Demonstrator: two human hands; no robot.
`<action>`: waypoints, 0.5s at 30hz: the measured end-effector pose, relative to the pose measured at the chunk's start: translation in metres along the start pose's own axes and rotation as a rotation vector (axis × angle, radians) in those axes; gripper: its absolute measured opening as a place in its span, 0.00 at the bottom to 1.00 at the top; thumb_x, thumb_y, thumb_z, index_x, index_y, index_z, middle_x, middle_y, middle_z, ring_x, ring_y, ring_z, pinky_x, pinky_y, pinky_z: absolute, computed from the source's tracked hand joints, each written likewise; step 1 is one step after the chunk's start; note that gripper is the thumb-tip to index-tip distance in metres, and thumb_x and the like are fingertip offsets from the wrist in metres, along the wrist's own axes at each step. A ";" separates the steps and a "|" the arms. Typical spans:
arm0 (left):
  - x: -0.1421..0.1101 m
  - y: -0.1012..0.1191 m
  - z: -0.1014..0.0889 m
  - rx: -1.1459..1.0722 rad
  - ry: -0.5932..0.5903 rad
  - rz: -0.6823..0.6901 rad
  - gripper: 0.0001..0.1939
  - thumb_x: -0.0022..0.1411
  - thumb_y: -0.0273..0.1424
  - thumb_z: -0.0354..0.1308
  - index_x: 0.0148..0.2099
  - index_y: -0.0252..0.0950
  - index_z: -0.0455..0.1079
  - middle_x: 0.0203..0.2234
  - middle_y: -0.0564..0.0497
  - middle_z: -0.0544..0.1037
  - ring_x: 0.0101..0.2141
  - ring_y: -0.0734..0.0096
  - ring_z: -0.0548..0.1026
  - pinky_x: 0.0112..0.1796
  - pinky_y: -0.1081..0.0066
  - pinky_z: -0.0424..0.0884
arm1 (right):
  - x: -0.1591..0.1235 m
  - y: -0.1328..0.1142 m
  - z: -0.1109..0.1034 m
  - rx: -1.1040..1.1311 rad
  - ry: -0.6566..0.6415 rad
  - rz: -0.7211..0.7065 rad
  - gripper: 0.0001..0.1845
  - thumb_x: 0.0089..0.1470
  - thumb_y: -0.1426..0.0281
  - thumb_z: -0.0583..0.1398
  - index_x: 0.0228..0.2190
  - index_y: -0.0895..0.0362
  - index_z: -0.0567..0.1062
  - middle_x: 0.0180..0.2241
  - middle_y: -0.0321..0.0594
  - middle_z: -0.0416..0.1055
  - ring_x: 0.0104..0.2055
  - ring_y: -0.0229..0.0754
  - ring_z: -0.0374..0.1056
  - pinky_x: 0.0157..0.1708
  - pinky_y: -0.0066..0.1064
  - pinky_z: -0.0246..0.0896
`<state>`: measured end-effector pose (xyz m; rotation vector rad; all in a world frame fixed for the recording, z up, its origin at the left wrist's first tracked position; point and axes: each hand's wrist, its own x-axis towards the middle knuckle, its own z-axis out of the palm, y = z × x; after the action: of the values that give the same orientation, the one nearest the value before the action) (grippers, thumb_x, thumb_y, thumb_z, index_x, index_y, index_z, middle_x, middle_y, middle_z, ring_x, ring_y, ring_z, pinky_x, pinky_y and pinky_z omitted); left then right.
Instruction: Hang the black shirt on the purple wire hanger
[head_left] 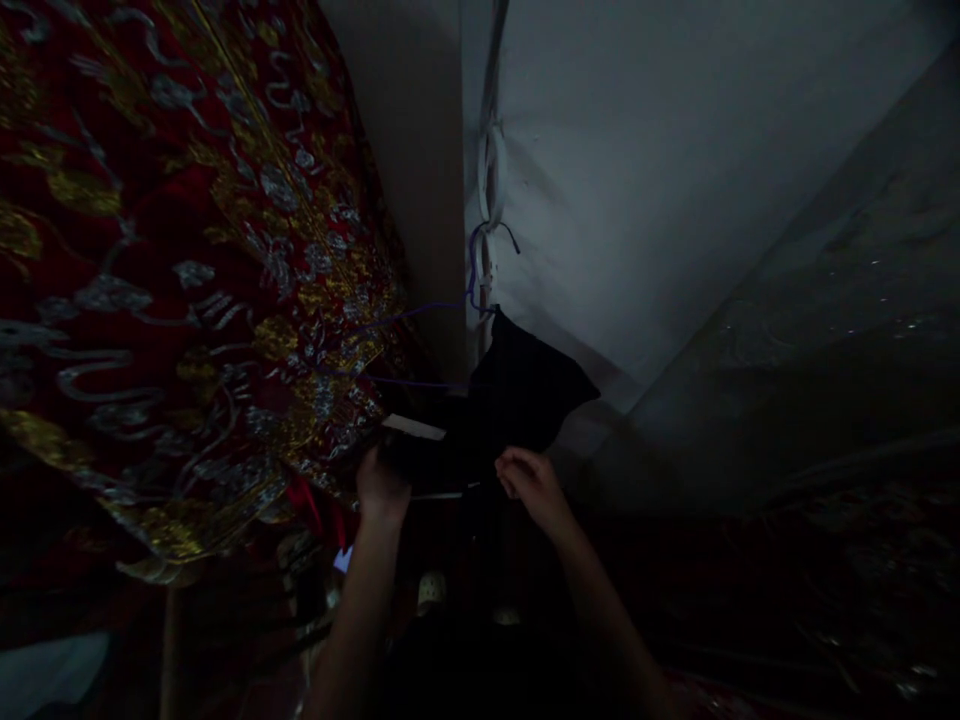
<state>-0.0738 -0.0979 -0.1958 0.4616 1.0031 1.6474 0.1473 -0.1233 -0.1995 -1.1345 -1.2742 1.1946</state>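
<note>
A black garment (517,390) hangs on the right arm of a thin purple clothes hanger (409,312), whose left arm shows bare. The hanger's hook sits at a white ring (492,175) on the wall. My left hand (381,488) is closed around the left part of the black cloth, its fingertips hidden behind the fabric. A pale strip (414,428) lies along the cloth just above it. My right hand (529,480) has curled fingers against the lower right of the same garment, seemingly pinching its cloth. Low light hides the garment's details.
Red velvet cloth (169,300) with gold and silver embroidery fills the left side. A pale wall (637,140) rises in front and to the right. Below are a wooden leg (171,650) and my light shoe (431,590). A shiny translucent sheet (810,330) covers the right.
</note>
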 end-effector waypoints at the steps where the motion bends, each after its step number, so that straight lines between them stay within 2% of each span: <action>1: -0.007 -0.003 0.008 -0.003 -0.043 -0.009 0.11 0.54 0.39 0.60 0.28 0.37 0.68 0.25 0.53 0.75 0.31 0.68 0.75 0.38 0.67 0.72 | 0.001 0.000 -0.003 -0.036 0.026 -0.017 0.14 0.53 0.60 0.60 0.21 0.55 0.70 0.19 0.33 0.64 0.23 0.37 0.61 0.26 0.28 0.57; 3: -0.022 -0.004 0.027 0.051 -0.175 0.005 0.10 0.55 0.39 0.61 0.31 0.37 0.70 0.28 0.53 0.75 0.34 0.68 0.75 0.39 0.68 0.71 | 0.001 -0.003 -0.005 -0.113 0.033 -0.080 0.11 0.53 0.60 0.62 0.29 0.55 0.75 0.28 0.37 0.72 0.32 0.41 0.69 0.35 0.31 0.64; 4: -0.029 -0.004 0.036 0.124 -0.264 0.031 0.10 0.56 0.39 0.62 0.32 0.37 0.71 0.29 0.53 0.75 0.34 0.68 0.75 0.39 0.68 0.71 | 0.001 -0.005 -0.004 -0.147 0.003 -0.121 0.12 0.51 0.61 0.65 0.35 0.55 0.76 0.35 0.40 0.75 0.38 0.44 0.70 0.41 0.33 0.65; 6: -0.043 -0.002 0.053 0.358 -0.443 0.151 0.09 0.60 0.38 0.61 0.34 0.38 0.73 0.30 0.52 0.74 0.35 0.68 0.74 0.39 0.69 0.70 | 0.000 -0.010 0.002 -0.180 -0.089 -0.194 0.21 0.48 0.63 0.67 0.44 0.54 0.75 0.44 0.43 0.75 0.47 0.48 0.70 0.50 0.38 0.64; 7: -0.048 -0.001 0.059 0.497 -0.511 0.241 0.08 0.62 0.37 0.61 0.35 0.38 0.74 0.31 0.51 0.74 0.36 0.67 0.74 0.41 0.68 0.70 | -0.001 -0.012 0.006 -0.180 -0.132 -0.215 0.21 0.49 0.65 0.67 0.46 0.54 0.75 0.45 0.43 0.75 0.48 0.48 0.70 0.51 0.39 0.64; 8: -0.052 0.000 0.063 0.624 -0.562 0.339 0.07 0.63 0.36 0.60 0.37 0.38 0.75 0.33 0.50 0.75 0.38 0.66 0.74 0.43 0.68 0.70 | -0.001 -0.013 0.008 -0.173 -0.164 -0.222 0.17 0.51 0.66 0.65 0.44 0.55 0.75 0.43 0.42 0.76 0.46 0.48 0.71 0.50 0.39 0.65; 10: -0.056 0.000 0.064 0.794 -0.625 0.495 0.08 0.66 0.35 0.58 0.41 0.39 0.76 0.39 0.48 0.74 0.44 0.64 0.73 0.48 0.66 0.68 | -0.001 -0.017 0.008 -0.154 -0.211 -0.184 0.07 0.55 0.69 0.59 0.35 0.56 0.77 0.32 0.38 0.76 0.36 0.45 0.71 0.39 0.35 0.68; 11: -0.056 0.000 0.062 0.836 -0.642 0.523 0.09 0.67 0.36 0.56 0.44 0.40 0.75 0.42 0.47 0.74 0.47 0.63 0.72 0.51 0.65 0.67 | 0.001 -0.020 0.005 -0.149 -0.243 -0.142 0.08 0.55 0.70 0.57 0.29 0.56 0.76 0.27 0.36 0.73 0.30 0.42 0.69 0.32 0.32 0.67; 13: -0.054 -0.002 0.050 0.890 -0.706 0.450 0.13 0.69 0.37 0.54 0.52 0.40 0.71 0.46 0.46 0.75 0.49 0.62 0.72 0.53 0.64 0.66 | 0.005 -0.029 -0.006 -0.150 -0.322 -0.053 0.12 0.54 0.70 0.56 0.20 0.56 0.71 0.18 0.32 0.66 0.21 0.37 0.61 0.21 0.26 0.57; 15: -0.051 -0.004 0.035 0.955 -0.837 0.260 0.16 0.70 0.39 0.51 0.55 0.39 0.69 0.45 0.47 0.77 0.46 0.62 0.74 0.50 0.65 0.69 | 0.013 -0.043 -0.020 -0.173 -0.391 -0.063 0.11 0.50 0.72 0.56 0.18 0.56 0.70 0.16 0.31 0.64 0.19 0.35 0.59 0.19 0.25 0.54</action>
<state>-0.0291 -0.1318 -0.1696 1.7982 1.0226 0.8883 0.1672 -0.1122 -0.1555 -1.0022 -1.7244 1.3208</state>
